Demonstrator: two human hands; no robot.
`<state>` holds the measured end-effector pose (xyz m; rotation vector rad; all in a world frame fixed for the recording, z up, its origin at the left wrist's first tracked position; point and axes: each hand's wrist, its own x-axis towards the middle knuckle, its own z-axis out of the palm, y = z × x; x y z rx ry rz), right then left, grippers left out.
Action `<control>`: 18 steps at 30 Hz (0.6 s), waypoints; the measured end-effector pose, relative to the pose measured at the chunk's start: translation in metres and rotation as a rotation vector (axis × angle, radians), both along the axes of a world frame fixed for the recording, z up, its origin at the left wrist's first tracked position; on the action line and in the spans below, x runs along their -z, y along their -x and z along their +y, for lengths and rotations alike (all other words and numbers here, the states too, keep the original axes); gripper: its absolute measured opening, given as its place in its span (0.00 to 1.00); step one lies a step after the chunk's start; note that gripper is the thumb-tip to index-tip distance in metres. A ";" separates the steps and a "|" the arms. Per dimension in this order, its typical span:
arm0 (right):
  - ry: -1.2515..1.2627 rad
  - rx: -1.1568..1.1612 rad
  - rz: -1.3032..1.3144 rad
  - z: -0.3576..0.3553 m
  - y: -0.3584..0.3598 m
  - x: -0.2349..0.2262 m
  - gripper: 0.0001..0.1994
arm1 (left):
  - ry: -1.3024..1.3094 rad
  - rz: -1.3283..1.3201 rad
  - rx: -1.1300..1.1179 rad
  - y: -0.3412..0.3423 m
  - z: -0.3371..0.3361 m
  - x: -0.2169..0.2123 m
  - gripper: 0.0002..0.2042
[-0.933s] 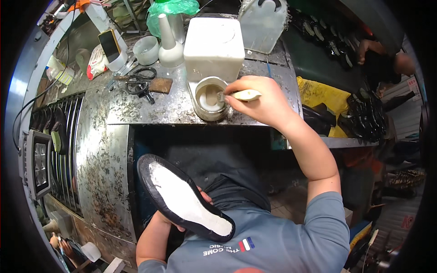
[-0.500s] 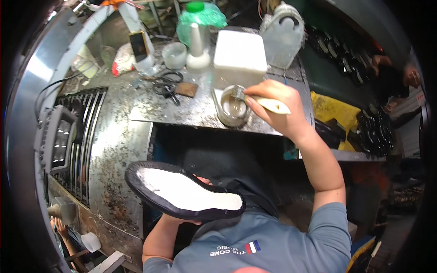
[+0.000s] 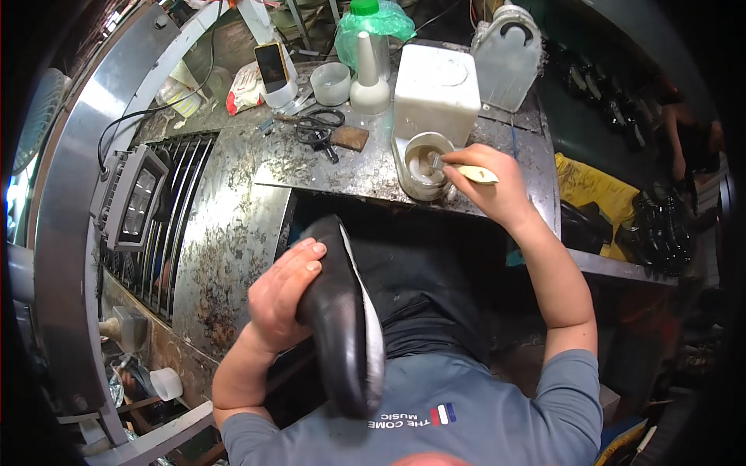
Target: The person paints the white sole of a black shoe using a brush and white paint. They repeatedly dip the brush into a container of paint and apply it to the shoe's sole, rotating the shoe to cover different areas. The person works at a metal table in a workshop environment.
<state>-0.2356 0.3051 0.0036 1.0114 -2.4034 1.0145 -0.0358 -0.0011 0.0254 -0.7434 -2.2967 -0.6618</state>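
Observation:
My left hand [image 3: 281, 299] is wrapped round a black shoe [image 3: 339, 326], held in front of my chest and turned on its side. The pale sole [image 3: 373, 342] shows as a thin strip along the shoe's right edge. Over the bench, my right hand [image 3: 497, 186] grips a brush [image 3: 475, 175] by its cream handle. The brush's head dips into a cloudy plastic cup [image 3: 423, 186] that holds whitish liquid; its bristle tips are hard to make out there.
A white square container [image 3: 437, 93] stands behind the cup on the stained metal bench [image 3: 233, 167]. Black scissors [image 3: 317, 132], a brown block [image 3: 350, 138] and a white bottle [image 3: 369, 89] lie or stand to its left. A grey lamp [image 3: 138, 198] and metal grate are farther left.
My left hand has turned the shoe from sole-up to on edge, toe direction swung round. The brush has gone lower into the cup. The whole view has shifted slightly.

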 end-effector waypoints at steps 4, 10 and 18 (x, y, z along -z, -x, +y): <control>0.216 -0.053 0.151 -0.006 -0.008 -0.017 0.09 | 0.313 0.076 -0.038 0.001 -0.012 -0.015 0.15; 0.121 -0.066 -0.062 -0.007 -0.009 0.011 0.09 | 0.452 0.141 -0.015 0.004 -0.017 -0.023 0.11; 0.147 -0.048 -0.064 -0.007 -0.006 0.026 0.09 | 0.530 0.180 0.009 0.008 -0.022 -0.025 0.12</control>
